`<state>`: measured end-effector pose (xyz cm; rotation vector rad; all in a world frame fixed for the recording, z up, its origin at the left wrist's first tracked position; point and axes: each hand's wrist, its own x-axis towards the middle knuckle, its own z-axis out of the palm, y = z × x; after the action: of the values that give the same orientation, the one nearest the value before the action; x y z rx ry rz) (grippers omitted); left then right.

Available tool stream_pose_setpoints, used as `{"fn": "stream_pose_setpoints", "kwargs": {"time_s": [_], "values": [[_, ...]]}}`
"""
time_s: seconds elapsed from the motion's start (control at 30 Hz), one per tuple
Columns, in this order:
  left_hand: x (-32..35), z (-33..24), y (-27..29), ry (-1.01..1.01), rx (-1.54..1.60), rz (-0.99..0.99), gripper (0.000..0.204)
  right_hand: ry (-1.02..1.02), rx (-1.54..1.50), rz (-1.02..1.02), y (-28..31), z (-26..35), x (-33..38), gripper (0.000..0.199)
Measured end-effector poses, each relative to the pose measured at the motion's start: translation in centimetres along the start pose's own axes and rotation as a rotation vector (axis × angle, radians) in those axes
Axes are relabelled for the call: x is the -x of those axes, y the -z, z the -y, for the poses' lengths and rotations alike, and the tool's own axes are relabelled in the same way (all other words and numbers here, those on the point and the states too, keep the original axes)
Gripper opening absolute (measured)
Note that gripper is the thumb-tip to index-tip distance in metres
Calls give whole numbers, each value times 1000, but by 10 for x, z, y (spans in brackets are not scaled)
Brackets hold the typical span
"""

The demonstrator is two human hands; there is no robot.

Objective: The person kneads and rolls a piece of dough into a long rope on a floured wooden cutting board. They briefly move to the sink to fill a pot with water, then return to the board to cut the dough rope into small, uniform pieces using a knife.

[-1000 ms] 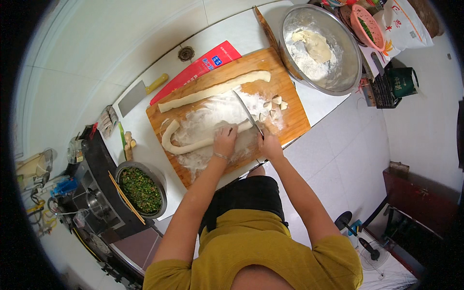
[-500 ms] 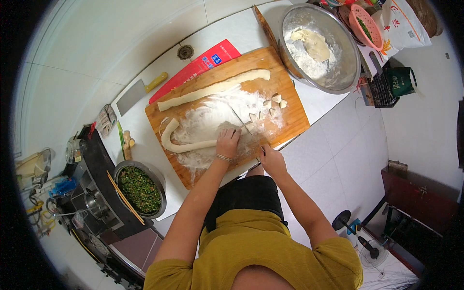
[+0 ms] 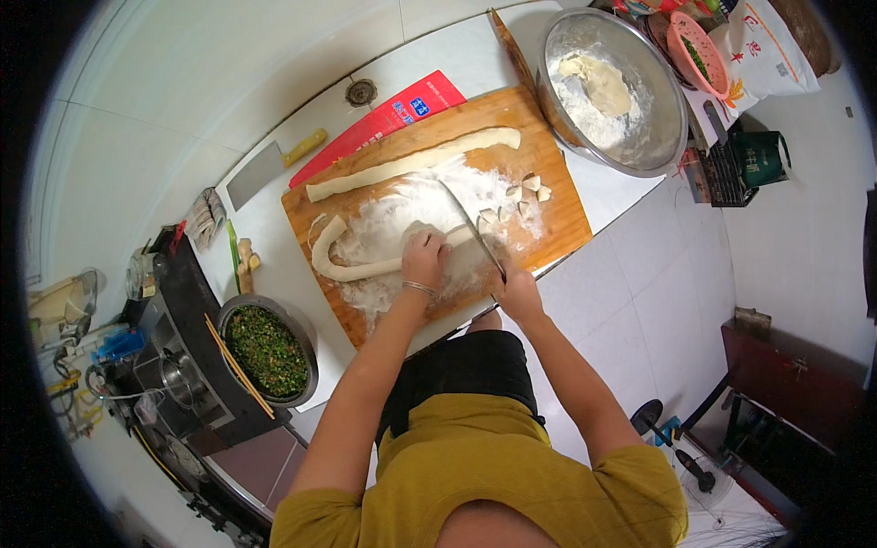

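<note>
A bent rope of dough (image 3: 364, 271) lies across the near part of a floured wooden cutting board (image 3: 568, 219). My left hand (image 3: 426, 259) is closed over this rope, close to its right end. In my right hand (image 3: 519, 294), closed round the handle, is a long thin-bladed knife (image 3: 470, 215). Its blade slants up and left across the rope's right end, just right of my left fingers. Several small cut dough pieces (image 3: 533, 184) are scattered on the board's right side. Along the far side rests a second, straighter dough rope (image 3: 416, 164).
A steel bowl (image 3: 671, 119) with flour and dough stands far right. Beyond the board are a red packet (image 3: 384, 123) and a cleaver (image 3: 258, 179). Ginger (image 3: 247, 262) and a bowl of chopped green filling (image 3: 267, 353), with chopsticks (image 3: 236, 363) alongside, are at left.
The knife blade has turned and now shows more of its length. My left hand has shifted slightly left along the dough rope. The whole view has moved a little.
</note>
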<state>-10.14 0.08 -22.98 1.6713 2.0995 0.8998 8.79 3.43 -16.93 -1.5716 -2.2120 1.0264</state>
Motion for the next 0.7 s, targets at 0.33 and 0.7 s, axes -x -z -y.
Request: {"fn": "stream_pose_setpoints", "kwargs": {"time_s": [0.33, 0.7], "values": [[3, 12, -6, -23, -1, -10, 14, -166, 199, 160, -27, 5, -7, 21], [31, 5, 10, -192, -193, -113, 14, -21, -14, -6, -13, 26, 13, 22]]}}
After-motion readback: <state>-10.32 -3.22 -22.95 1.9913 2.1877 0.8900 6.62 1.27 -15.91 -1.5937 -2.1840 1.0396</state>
